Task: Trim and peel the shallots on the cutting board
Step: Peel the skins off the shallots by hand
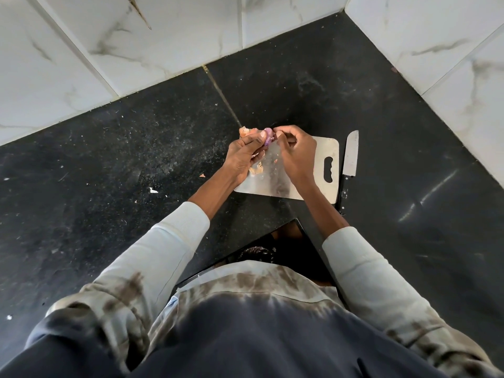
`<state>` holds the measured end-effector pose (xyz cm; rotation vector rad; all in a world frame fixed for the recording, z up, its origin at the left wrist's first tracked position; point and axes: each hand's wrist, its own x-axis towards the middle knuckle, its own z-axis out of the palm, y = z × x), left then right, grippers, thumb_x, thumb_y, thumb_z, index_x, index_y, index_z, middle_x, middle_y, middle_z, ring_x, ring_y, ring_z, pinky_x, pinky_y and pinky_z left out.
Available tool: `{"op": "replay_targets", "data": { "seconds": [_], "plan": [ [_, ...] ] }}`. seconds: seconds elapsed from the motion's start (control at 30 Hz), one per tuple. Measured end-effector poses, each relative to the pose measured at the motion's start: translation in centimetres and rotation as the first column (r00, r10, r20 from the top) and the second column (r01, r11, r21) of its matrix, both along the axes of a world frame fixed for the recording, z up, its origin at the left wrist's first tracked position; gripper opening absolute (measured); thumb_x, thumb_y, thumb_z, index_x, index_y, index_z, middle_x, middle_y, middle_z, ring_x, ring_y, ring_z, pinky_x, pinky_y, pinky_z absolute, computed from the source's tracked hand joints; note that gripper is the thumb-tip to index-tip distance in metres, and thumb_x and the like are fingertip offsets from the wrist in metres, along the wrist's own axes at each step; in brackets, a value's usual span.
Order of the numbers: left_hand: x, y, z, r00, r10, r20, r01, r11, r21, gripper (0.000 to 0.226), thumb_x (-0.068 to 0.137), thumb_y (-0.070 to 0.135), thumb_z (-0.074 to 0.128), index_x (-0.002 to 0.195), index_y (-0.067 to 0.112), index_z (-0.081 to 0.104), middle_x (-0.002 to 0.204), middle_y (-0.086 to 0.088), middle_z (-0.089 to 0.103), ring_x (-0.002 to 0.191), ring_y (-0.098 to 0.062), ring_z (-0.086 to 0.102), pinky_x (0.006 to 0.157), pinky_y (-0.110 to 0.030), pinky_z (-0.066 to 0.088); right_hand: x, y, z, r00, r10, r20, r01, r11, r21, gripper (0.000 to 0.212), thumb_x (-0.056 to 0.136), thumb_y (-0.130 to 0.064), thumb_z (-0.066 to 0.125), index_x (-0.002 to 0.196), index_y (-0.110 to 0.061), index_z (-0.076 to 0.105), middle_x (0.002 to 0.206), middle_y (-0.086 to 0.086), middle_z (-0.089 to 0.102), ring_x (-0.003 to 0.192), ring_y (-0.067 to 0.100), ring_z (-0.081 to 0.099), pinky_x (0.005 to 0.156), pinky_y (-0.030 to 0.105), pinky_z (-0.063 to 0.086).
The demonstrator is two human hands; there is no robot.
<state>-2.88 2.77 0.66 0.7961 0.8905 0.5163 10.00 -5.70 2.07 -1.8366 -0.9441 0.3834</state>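
Black speckled counter [114,165] meets white marble wall tiles [163,36].

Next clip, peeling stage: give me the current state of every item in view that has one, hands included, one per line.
Purple shallot: held up between both hands, partly peeled.
Left hand: grips the shallot.
Right hand: pinches at the shallot's skin.
Steel-bladed knife with dark handle: lying idle on the counter, right of the board.
Pale rectangular cutting board with handle slot: flat on the black counter, skin scraps on it.

The hands [270,156] hide most of the shallot [267,138] and the cutting board's [313,170] left part.
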Motion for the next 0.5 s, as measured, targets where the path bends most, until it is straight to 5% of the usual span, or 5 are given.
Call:
{"op": "replay_targets", "data": {
  "seconds": [0.07,0.17,0.3,0.4,0.5],
  "plan": [
    [0.0,0.0,0.0,1.0,-0.001,-0.011,0.001,1.0,0.0,0.023,0.099,0.026,0.074,0.113,0.009,0.078,0.108,-0.007,0.077,0.11,-0.021,0.066,0.106,-0.039,0.052,0.4,-0.4,-0.1,0.997,-0.037,0.062,0.036,0.999,0.018,0.017,0.103,-0.025,0.062,0.111,-0.02,0.076,0.106,-0.006,0.076,0.097,0.006,0.07,0.086,0.023,0.058],
    [0.0,-0.3,0.0,0.999,-0.039,-0.025,0.039,0.999,0.006,0.029,0.1,0.034,0.072,0.116,0.009,0.074,0.121,-0.013,0.077,0.116,-0.023,0.07,0.109,-0.04,0.051,2.2,-2.3,-1.1,0.946,-0.292,0.138,0.298,0.954,-0.025,0.018,0.097,-0.021,0.057,0.107,-0.025,0.071,0.107,-0.007,0.067,0.097,0.011,0.064,0.079,0.032,0.055],
    [0.6,-0.8,0.1,0.998,-0.062,-0.026,0.062,0.998,0.002,0.036,0.105,0.035,0.064,0.129,0.009,0.066,0.125,-0.017,0.075,0.105,-0.017,0.073,0.107,-0.037,0.054,5.7,-6.8,-3.6,0.79,-0.529,0.31,0.606,0.751,-0.261,0.027,0.092,-0.017,0.071,0.117,-0.017,0.059,0.125,0.005,0.055,0.117,0.028,0.051,0.094,0.036,0.044],
    [1.4,-1.1,0.0,0.997,-0.078,-0.023,0.078,0.997,-0.021,0.031,0.106,0.035,0.062,0.123,0.01,0.068,0.12,-0.016,0.077,0.122,-0.03,0.07,0.117,-0.05,0.047,6.8,-9.1,-4.4,0.761,-0.571,0.308,0.648,0.646,-0.403,0.044,0.091,-0.026,0.079,0.125,-0.016,0.053,0.133,0.007,0.051,0.124,0.031,0.047,0.103,0.043,0.043],
    [2.2,-1.6,0.4,0.992,-0.114,-0.057,0.114,0.993,0.001,0.027,0.107,0.042,0.058,0.109,0.018,0.071,0.113,-0.008,0.078,0.127,-0.031,0.067,0.117,-0.05,0.047,7.1,-10.3,-5.3,0.772,-0.572,0.278,0.626,0.605,-0.492,0.053,0.091,-0.033,0.08,0.129,-0.013,0.049,0.137,0.01,0.049,0.129,0.034,0.046,0.107,0.047,0.041]
  ]
}}
